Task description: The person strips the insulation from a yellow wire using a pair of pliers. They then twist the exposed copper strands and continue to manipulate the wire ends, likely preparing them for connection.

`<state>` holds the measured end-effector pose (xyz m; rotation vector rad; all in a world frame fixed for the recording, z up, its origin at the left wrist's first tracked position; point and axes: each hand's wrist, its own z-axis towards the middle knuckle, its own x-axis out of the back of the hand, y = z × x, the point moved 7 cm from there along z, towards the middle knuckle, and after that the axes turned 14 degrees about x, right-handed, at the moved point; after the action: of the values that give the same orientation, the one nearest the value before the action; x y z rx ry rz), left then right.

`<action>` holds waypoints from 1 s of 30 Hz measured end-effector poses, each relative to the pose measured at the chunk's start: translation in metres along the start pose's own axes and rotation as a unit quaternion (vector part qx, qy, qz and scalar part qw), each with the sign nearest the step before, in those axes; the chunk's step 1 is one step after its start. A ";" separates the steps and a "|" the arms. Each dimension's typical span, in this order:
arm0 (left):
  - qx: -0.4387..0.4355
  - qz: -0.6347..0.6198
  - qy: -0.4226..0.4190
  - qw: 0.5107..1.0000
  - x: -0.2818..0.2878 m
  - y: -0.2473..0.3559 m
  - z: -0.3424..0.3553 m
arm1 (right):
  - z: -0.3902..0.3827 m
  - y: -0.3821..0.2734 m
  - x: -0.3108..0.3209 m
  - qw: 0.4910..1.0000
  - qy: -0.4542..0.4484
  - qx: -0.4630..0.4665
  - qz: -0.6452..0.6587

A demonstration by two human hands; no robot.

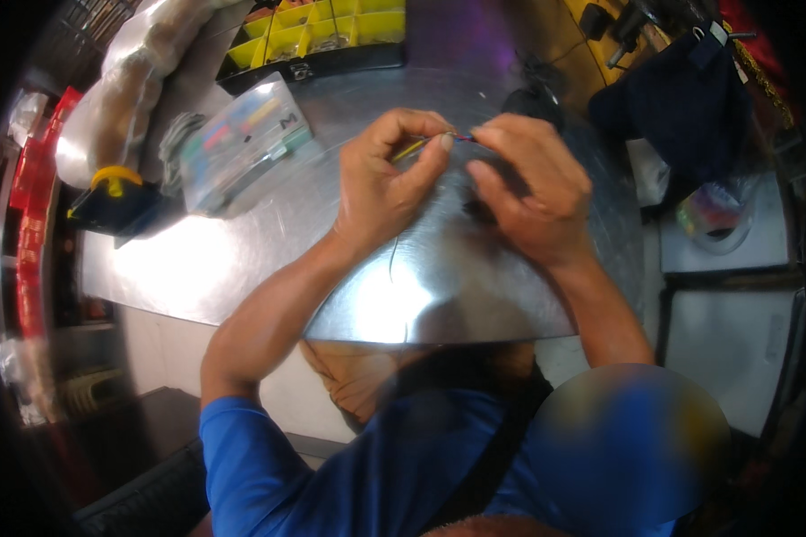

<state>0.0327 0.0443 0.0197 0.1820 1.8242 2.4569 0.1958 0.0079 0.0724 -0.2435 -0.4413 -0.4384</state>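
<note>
My left hand (385,179) pinches a thin bundle of coloured wires (412,146), with a yellow length showing below its fingertips. Beside it my right hand (537,188) has its index finger and the fingers behind it bent at the red and blue part of the wires, its thumb lower and apart. Both hands are raised over the steel table (188,277). A thin wire (393,259) hangs from around my left hand down to the table's front edge.
A black organizer with yellow compartments (313,36) and a clear parts case (242,143) lie behind my left hand. Plastic-wrapped bundles (107,98), a black-and-yellow item (112,201) and red bins (36,233) are left. Dark cloth (681,116) and a round clear container (716,215) are right.
</note>
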 end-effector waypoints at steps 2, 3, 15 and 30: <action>-0.015 -0.009 -0.004 1.000 0.005 -0.001 0.000 | -0.002 0.001 0.019 0.998 -0.038 -0.035 0.021; -0.024 -0.015 -0.007 1.000 0.006 -0.002 0.000 | -0.006 0.002 0.023 0.991 -0.120 -0.051 0.026; 0.042 -0.167 -0.044 0.984 0.009 0.002 0.007 | -0.068 0.002 0.036 0.915 -0.382 -0.130 0.023; 0.061 -0.201 -0.122 0.970 0.001 0.004 0.010 | -0.057 0.030 0.046 0.950 -0.098 -0.268 0.129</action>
<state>0.0332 0.0528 0.0260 0.1024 1.7084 1.9583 0.2674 0.0003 0.0393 -0.8689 -0.4707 -0.2681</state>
